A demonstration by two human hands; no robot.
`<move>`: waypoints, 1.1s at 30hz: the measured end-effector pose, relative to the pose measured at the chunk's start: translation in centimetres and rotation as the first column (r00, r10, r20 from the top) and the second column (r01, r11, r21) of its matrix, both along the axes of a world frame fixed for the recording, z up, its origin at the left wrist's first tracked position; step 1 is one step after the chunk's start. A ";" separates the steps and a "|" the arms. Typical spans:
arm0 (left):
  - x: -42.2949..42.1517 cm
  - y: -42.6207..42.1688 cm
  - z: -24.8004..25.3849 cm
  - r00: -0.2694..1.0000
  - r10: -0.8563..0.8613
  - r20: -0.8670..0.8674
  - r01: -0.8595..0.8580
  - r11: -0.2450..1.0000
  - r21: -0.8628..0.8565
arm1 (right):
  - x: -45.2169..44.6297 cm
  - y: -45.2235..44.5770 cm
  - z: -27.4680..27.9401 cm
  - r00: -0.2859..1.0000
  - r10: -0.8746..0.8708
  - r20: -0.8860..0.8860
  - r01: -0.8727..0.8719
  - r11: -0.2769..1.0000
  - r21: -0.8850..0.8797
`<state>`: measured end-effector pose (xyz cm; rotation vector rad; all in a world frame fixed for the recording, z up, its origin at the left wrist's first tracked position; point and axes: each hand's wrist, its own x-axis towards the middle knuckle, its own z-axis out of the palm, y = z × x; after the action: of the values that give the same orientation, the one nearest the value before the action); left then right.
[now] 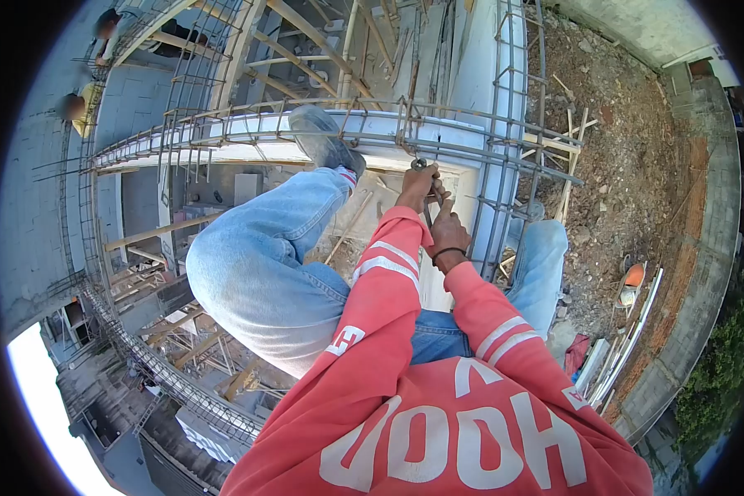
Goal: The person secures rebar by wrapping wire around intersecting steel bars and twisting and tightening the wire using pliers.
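My left hand (419, 187) is closed around a dark metal tool (420, 164), whose round head touches the steel bars of the rebar cage (463, 149). Just below and to the right, my right hand (449, 231) has its fingers wrapped round something near the tool's lower end, close against my left hand. What exactly the right fingers hold is too small to tell. A thin vertical bar (411, 107) rises above the tool. My boot (322, 136) rests on the white beam at the left.
Rebar cages run along the white beam (264, 151) and up the right-hand beam (481, 74). Timber props (306, 37) and an open drop lie below. Two people are at the upper left. Soil and rubble (620, 157) lie at the right.
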<state>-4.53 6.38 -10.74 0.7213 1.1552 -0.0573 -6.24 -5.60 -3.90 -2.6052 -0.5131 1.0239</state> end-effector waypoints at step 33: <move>-0.3 -0.8 -0.7 0.983 0.125 -0.138 -0.121 0.992 0.037 | -0.3 -0.4 -2.9 0.988 -0.109 -0.105 0.100 0.991 -0.088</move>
<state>-4.84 5.63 -11.39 0.6776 1.3350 0.0125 -6.50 -5.96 -6.83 -2.5973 -0.3102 1.1687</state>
